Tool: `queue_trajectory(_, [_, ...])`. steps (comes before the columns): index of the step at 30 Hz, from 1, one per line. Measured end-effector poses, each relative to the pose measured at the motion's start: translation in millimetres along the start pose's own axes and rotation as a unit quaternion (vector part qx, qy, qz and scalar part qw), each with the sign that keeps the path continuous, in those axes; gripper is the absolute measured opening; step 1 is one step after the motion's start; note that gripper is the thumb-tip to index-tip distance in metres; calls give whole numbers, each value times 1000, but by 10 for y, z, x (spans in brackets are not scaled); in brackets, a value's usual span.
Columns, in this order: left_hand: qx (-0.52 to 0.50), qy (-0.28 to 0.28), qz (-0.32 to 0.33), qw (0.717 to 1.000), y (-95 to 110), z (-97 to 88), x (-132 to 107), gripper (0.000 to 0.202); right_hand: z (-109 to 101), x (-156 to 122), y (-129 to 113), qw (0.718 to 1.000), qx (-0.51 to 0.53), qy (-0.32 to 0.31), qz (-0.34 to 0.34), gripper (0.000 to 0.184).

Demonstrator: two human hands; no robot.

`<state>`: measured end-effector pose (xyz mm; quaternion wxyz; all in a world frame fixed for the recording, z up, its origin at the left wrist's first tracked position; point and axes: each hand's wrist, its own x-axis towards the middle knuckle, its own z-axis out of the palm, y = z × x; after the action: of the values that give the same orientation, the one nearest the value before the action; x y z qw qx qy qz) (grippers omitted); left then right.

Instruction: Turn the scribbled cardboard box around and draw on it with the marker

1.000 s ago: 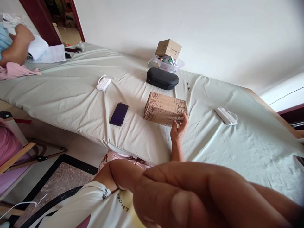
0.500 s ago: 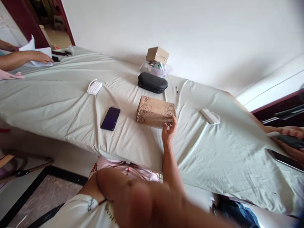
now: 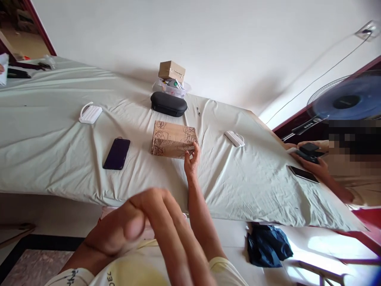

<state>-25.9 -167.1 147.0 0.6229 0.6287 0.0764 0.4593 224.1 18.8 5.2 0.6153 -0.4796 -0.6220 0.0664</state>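
Observation:
A brown cardboard box (image 3: 174,133) with dark line drawings lies on the cloth-covered table in front of me. My right hand (image 3: 193,158) grips its near right corner, thumb against the front face and fingers at the right end. Close to the camera is my left hand (image 3: 160,222), large and partly blurred. Its fingers stretch toward the lower right with nothing seen in them, and the thumb tip points at me. Left of the box rests a dark smartphone (image 3: 117,153). Behind the box sits a black zippered case (image 3: 168,104).
White devices with loops lie left (image 3: 91,114) and right (image 3: 234,139). A clear plastic tub (image 3: 184,89) with a small carton (image 3: 172,70) stands by the wall. At right, a person's hands (image 3: 320,167) hold a black object near another phone (image 3: 304,174) and a fan (image 3: 345,99).
My view has swung right, so the table things sit farther left and the fan appears. My left hand has risen and its stretched fingers now show. My right hand stays at the box.

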Motion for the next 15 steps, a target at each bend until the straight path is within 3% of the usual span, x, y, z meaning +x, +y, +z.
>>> queue_trajectory(2, [100, 121, 67, 985, -70, -178, 308, 61, -5, -4, -38, 1000, -1, -2, 11, 45])
queue_trajectory(3, [158, 203, 86, 963, -151, -288, 465, 57, -7, -8, -56, 1000, -4, -1, 16, 44])
queue_trajectory(5, [285, 388, 98, 871, -396, -555, 723, 53, -9, -18, -84, 1000, -13, 5, 21, 41])
queue_trajectory(7, [389, 490, 70, 777, -707, -845, 861, 64, -11, -29, -97, 999, -20, 17, 20, 38])
queue_trajectory(8, [410, 510, 43, 755, -863, -975, 885, 68, -12, -34, -99, 999, -22, 24, 19, 36])
queue_trajectory(9, [414, 509, 8, 755, -1007, -1083, 886, 67, -15, -39, -98, 999, -22, 31, 18, 33])
queue_trajectory(11, [404, 461, -35, 789, -1232, -1216, 852, 53, -24, -48, -98, 999, -18, 48, 16, 28])
queue_trajectory(15, [411, 420, -4, 809, -1435, -1258, 766, 45, -44, -71, -126, 999, -1, 47, 13, 24])
